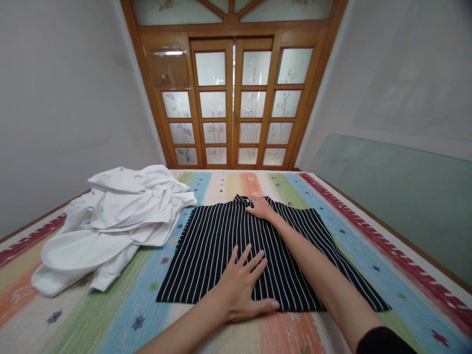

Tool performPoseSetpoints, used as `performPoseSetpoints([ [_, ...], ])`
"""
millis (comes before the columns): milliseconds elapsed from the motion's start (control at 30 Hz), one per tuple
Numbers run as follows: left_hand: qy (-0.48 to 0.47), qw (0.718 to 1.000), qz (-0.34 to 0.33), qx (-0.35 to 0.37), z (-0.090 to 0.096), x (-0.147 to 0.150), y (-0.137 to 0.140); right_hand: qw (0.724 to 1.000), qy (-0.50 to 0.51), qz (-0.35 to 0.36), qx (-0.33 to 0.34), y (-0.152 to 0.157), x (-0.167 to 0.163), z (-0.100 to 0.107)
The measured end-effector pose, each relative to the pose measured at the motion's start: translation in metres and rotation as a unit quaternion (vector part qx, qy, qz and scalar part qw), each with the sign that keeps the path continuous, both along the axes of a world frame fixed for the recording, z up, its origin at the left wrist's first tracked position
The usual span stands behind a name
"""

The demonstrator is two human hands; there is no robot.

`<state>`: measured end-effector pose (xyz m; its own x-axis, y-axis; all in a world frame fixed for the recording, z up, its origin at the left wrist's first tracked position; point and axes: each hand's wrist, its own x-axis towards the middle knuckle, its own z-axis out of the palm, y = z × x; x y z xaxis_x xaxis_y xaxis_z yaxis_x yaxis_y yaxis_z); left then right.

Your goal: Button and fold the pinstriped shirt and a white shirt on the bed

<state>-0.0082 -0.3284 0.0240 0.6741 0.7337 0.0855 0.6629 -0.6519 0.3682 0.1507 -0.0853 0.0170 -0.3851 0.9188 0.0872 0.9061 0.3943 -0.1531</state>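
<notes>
A black shirt with white stripes (206, 246) lies flat and folded in front of me, its collar at the far edge. My left hand (243, 285) rests on the near part of the shirt, fingers spread, thumb along the bottom edge. Farther off, my right hand (260, 207) lies on the shirt just at the collar, with its fingers stretched out toward the left. Part of the collar is hidden under that hand, and my right forearm covers some of the shirt's right side.
Left of the shirt lies a crumpled heap of white cloth (125, 216). Both rest on a colourful striped cover (136, 290). A pale green panel (398, 196) stands along the right side. Wooden doors with glass panes (233, 118) are beyond the far edge.
</notes>
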Motion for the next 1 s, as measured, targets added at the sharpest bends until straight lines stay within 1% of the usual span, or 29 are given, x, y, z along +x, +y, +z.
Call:
performPoseSetpoints([
  [100,0.003,1.0,0.005,0.006,0.003,0.001,-0.002,1.0,0.003,-0.024,-0.006,-0.004,0.015,0.001],
  [233,0.017,1.0,0.017,0.019,0.006,0.003,-0.003,0.997,0.006,-0.08,-0.013,-0.013,0.04,0.004],
  [400,0.025,0.997,0.041,0.064,0.004,0.006,0.002,0.987,-0.009,-0.157,-0.043,-0.028,0.076,0.015],
  [533,0.03,0.992,0.055,0.106,0.004,0.009,0.01,0.977,-0.018,-0.203,-0.063,-0.041,0.102,0.025],
  [633,0.047,0.988,0.061,0.137,0.006,0.01,0.021,0.969,-0.012,-0.239,-0.067,-0.052,0.117,0.029],
  [767,0.06,0.981,0.079,0.169,0.007,0.003,0.043,0.96,-0.002,-0.272,-0.064,-0.063,0.13,0.031],
  [900,0.076,0.978,0.095,0.172,0.006,-0.013,0.068,0.964,0.012,-0.26,-0.05,-0.069,0.14,0.028],
  [1000,0.087,0.98,0.095,0.153,0.006,-0.032,0.087,0.966,0.034,-0.252,-0.041,-0.072,0.147,0.025],
])
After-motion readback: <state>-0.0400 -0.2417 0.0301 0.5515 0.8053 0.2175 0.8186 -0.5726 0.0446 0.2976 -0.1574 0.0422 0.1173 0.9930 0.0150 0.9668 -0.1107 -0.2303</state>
